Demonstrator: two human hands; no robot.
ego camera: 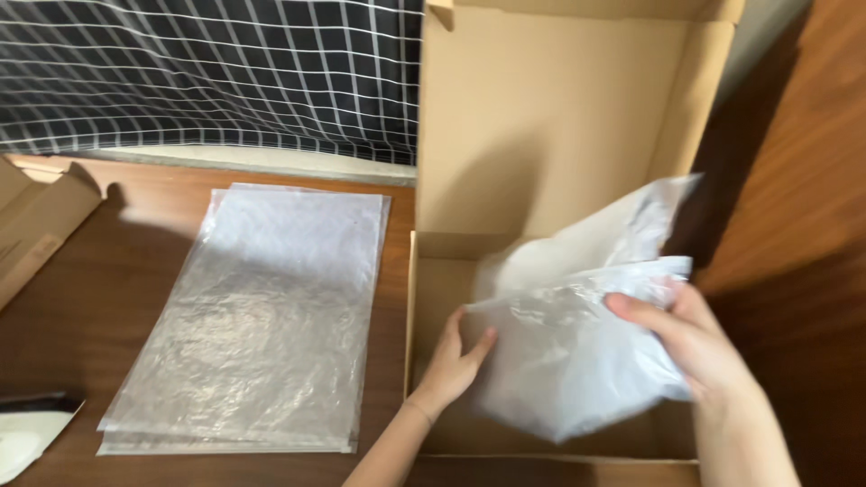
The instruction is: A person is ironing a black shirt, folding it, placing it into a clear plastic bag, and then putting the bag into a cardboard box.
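Crumpled translucent white plastic bag (577, 352) sits partly down inside the open brown cardboard box (442, 271), upper end poking above the rim. Right hand (690, 338) pinches its near edge, fingers closed on the film; left hand (456, 356) presses flat-fingered against its side, not clamped. Bag not yet lying flat. Beyond, left: stack of flat clear plastic sheets (262, 325) on dark wooden table (81, 307), untouched. Farthest, black grid-patterned cloth (207, 72).

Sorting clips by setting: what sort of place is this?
Likely a small packing spot at home: an open brown cardboard box, a stack of clear plastic bags on a dark wooden table, a checked curtain.
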